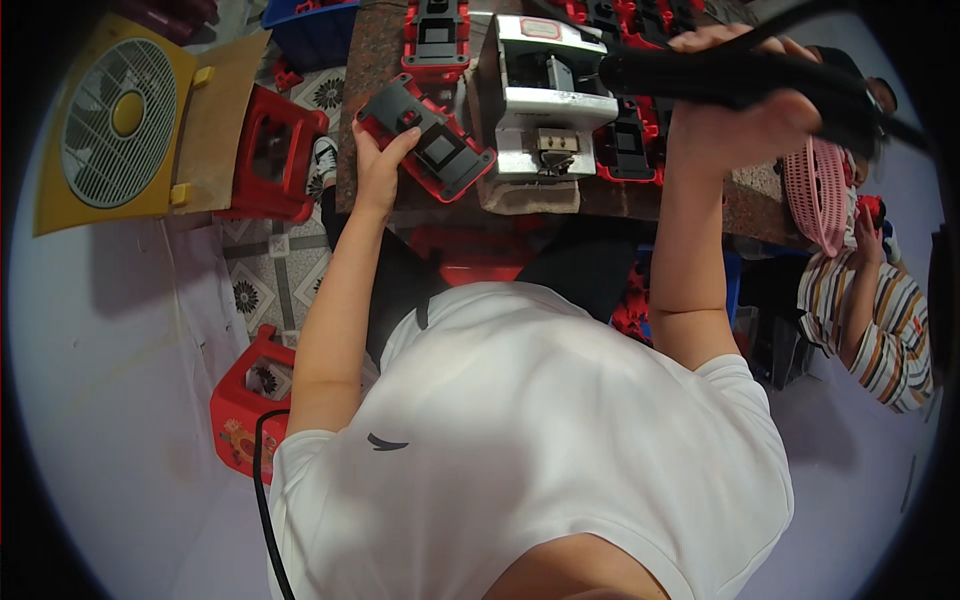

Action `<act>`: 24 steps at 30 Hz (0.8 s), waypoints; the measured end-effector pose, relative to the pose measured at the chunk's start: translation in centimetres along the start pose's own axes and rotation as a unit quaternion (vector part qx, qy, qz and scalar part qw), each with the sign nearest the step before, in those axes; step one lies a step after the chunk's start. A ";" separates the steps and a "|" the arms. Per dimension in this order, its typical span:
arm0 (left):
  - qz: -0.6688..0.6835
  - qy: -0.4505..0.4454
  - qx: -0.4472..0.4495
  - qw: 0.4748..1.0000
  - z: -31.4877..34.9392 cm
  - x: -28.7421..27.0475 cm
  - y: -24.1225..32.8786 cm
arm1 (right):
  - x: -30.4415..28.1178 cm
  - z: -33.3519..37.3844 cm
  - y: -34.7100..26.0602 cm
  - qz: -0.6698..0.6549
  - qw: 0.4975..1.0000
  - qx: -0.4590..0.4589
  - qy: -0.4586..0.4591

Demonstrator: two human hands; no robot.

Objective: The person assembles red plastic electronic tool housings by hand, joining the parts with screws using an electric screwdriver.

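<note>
My left hand grips the left edge of a red-and-black plastic housing, its thumb lying over the top. The housing is tilted at the table's front edge. Just right of it stands a silver metal machine, which looks like a screw feeder. My right hand is closed round a black corded tool, probably an electric screwdriver, raised close to the camera. The tool's narrow end points left, over the machine; its very tip is hard to make out.
More red-and-black housings lie on the speckled stone table. A yellow fan, red stools and a blue bin stand left. At right are a pink basket and another person in a striped shirt.
</note>
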State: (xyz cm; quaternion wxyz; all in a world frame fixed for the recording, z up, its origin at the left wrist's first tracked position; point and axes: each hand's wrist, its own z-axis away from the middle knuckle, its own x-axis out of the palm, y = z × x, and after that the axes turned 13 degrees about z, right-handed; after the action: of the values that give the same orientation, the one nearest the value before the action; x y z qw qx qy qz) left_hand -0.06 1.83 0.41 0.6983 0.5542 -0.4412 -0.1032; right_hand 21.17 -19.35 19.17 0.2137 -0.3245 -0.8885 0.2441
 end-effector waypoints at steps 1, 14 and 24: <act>0.001 -0.010 -0.003 1.000 -0.3 0.2 -0.3 | 0.9 0.0 -0.3 0.008 0.998 0.036 0.042; -0.016 -0.017 -0.035 0.999 -0.3 -1.4 -0.6 | 4.8 2.7 -3.2 0.108 0.977 0.179 0.029; -0.015 -0.015 -0.039 0.999 0.1 -0.6 0.1 | 3.3 9.6 -0.2 0.189 0.980 0.057 -0.032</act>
State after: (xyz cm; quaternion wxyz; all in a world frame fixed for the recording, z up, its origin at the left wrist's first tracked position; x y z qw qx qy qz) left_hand -0.55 2.14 0.15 0.7109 0.5314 -0.4392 -0.1389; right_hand 13.61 -20.05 12.38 0.1537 -0.4658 -0.8022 0.3404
